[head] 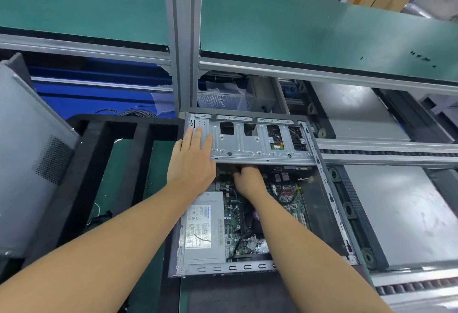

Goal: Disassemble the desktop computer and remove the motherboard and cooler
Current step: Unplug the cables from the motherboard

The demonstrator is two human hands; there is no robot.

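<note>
An open desktop computer case point(329, 198) lies on the bench in front of me. Its metal drive cage point(250, 143) spans the far end. The green motherboard point(233, 221) shows inside, beside the silver power supply point(203, 233). The dark cooler point(252, 218) sits mid-board, partly hidden by my right forearm. My left hand point(192, 161) rests flat with straight fingers on the cage's left end. My right hand point(247, 180) reaches under the cage's near edge; its fingertips are hidden, so what they hold is unclear.
A black foam frame point(99, 144) lies left of the case. A grey side panel point(27, 154) leans at far left. A roller conveyor with grey pallets point(401, 213) runs on the right. An aluminium post point(184, 40) stands behind the case, under a green shelf point(309, 27).
</note>
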